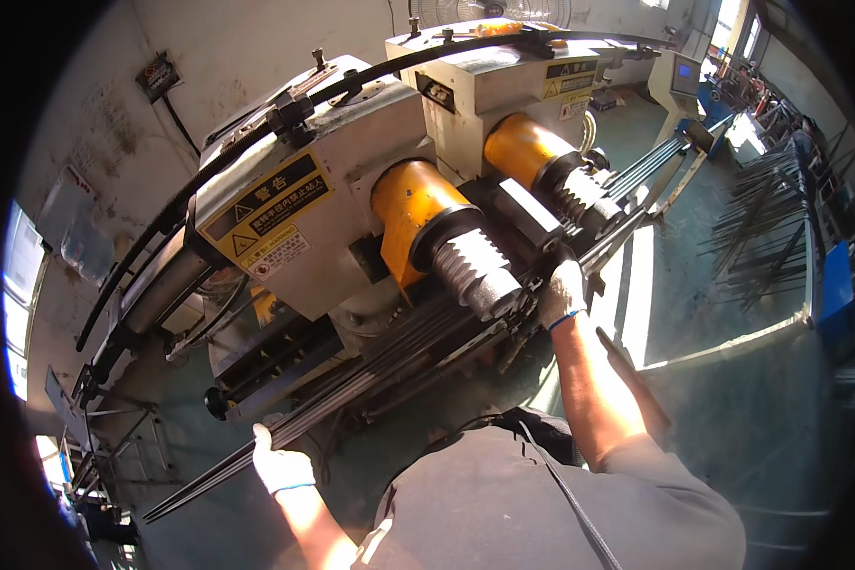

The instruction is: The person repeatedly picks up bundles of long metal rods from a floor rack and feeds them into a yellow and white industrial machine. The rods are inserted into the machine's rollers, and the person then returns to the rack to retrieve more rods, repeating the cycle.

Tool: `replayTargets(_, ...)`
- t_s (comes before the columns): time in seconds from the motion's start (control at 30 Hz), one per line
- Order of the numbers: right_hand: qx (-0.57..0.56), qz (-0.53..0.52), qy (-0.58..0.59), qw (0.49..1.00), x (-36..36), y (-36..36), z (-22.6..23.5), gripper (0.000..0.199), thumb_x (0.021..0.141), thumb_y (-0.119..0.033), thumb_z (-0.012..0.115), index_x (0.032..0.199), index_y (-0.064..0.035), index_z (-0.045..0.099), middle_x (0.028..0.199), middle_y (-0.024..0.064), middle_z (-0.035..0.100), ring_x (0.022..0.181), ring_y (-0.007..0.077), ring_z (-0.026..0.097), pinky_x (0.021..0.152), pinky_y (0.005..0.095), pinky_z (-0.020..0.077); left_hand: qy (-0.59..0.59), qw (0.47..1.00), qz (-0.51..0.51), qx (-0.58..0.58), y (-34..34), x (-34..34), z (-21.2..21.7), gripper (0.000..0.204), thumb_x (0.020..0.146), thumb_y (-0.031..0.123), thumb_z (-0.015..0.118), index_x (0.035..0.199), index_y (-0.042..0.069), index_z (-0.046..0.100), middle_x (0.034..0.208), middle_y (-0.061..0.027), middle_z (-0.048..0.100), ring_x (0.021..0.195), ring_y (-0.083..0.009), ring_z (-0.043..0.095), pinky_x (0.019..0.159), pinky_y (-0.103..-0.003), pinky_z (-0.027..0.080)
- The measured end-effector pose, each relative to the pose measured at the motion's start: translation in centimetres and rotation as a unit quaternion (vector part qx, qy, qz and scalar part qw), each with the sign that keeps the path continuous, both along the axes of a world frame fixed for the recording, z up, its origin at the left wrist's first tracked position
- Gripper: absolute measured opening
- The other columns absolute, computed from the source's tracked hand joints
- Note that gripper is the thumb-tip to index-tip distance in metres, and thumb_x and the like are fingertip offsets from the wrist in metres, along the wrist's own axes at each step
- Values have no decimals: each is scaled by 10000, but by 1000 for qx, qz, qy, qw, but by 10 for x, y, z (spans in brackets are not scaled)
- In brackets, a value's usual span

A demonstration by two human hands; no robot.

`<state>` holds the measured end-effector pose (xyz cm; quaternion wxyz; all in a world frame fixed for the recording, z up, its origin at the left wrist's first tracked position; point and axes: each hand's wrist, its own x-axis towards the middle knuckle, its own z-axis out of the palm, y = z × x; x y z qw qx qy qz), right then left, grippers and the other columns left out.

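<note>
I've got a bundle of long dark steel rods (pixel 370 385) lying just below the threaded roller (pixel 475 271). Left hand (pixel 280 467) wraps its near end, right hand (pixel 562 293) clamps beside the roller. Heavy, stiff, probably slick: grip wide apart.

Dull dark metal rods (pixel 351 394), seemingly cloth gloves, glossy yellow-painted machine cylinders (pixel 410 204).

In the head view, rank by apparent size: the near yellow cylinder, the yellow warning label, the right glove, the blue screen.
1. Yellow warning label
2. Near yellow cylinder, close to the label, unsure
3. Right glove
4. Blue screen, farthest away, so it looks small
</note>
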<state>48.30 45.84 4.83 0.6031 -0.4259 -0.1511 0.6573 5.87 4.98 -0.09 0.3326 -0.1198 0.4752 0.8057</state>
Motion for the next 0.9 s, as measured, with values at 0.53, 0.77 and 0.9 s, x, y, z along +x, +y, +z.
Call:
replayTargets(0.53, 41, 6, -48, 998, -1, 17, -22, 226, 1089, -230, 622, 887, -143, 673, 785, 16, 656, 558, 170, 586, 466, 330, 427, -61, 987, -120, 88, -24, -45, -23, 365, 1124, 373, 678, 1224, 42, 796, 1261, -103, 805, 1119, -235, 722, 1023, -371, 563)
replayTargets(0.77, 90, 15, -157, 983, 4, 9, -20, 278, 1119, -280, 613, 923, -104, 701, 752, 33, 656, 580, 160, 619, 500, 314, 458, -40, 996, -55, 61, 65, 31, -7, 395, 1102, 378, 723, 1222, 5, 783, 1295, -135, 795, 1181, -252, 719, 1082, -367, 554)
replayTargets(0.9, 166, 20, -260, 951, 19, 6, -30, 336, 1139, -366, 627, 992, -84, 738, 833, 37, 690, 693, 149, 659, 626, 309, 509, -41, 993, 34, 106, 107, 74, 15, 328, 1116, 277, 689, 1285, 4, 760, 1320, -159, 785, 1226, -328, 729, 1176, -485, 541)
